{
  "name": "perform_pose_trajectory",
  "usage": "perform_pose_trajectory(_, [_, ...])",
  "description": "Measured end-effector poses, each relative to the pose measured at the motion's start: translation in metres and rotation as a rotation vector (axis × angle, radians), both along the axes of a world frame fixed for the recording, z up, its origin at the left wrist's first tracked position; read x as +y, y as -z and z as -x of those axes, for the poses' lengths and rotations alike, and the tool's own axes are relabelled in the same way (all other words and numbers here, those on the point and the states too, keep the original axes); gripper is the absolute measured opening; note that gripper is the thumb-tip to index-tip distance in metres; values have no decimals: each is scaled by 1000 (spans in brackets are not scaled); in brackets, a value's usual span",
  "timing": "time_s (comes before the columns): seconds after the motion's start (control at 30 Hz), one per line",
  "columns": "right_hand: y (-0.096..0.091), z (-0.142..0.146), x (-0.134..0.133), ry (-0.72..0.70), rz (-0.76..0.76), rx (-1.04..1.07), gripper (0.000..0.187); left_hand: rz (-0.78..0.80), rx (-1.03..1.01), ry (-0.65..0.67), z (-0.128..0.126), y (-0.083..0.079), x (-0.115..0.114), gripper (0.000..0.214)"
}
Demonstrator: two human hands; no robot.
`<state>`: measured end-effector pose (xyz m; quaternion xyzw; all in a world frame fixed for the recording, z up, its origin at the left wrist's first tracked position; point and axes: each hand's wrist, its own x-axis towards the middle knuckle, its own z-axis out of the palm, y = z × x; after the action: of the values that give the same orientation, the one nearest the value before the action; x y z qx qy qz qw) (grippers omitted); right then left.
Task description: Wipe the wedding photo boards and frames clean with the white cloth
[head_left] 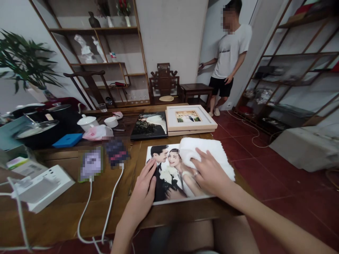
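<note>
A wedding photo panel [169, 178] lies flat near the table's front edge, showing a couple with a white bouquet. My left hand [143, 188] rests on its left edge, fingers stretched out and holding nothing. Over the panel's upper right part is a fluffy white towel [212, 150], which hangs past the panel's right side. My right hand [208, 171] presses on this towel with bent fingers, gripping some of it. Part of the picture is hidden under the towel and my right hand.
Behind the panel lie a dark photo panel [149, 127] and a stacked pale picture frame [190, 120]. On the left are two charging phones [91, 164], white cables, a power strip [50, 187], a blue box [67, 140] and a lidded cup [87, 122]. A person [229, 53] stands at the doorway.
</note>
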<state>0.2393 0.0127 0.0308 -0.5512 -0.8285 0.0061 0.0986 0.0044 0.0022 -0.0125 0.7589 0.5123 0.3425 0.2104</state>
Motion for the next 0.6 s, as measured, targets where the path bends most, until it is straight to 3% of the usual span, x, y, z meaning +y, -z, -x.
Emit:
perform_pose_trajectory(0.13, [-5,30,1,-143,30,28,31,40,-37,-37,-2,-6,-3,44])
perform_pose_trajectory(0.37, [-9,57,-44,-601,81,76,27,-74,-229,-115,3,-18,-6,46])
perform_pose_trajectory(0.47, [-8,47,-60,-621,136,89,26,-68,-195,-104,3,-18,-6,46])
perform_pose_trajectory(0.6, [-5,17,-72,-480,191,81,23,-74,-52,-71,-2,-13,-4,45])
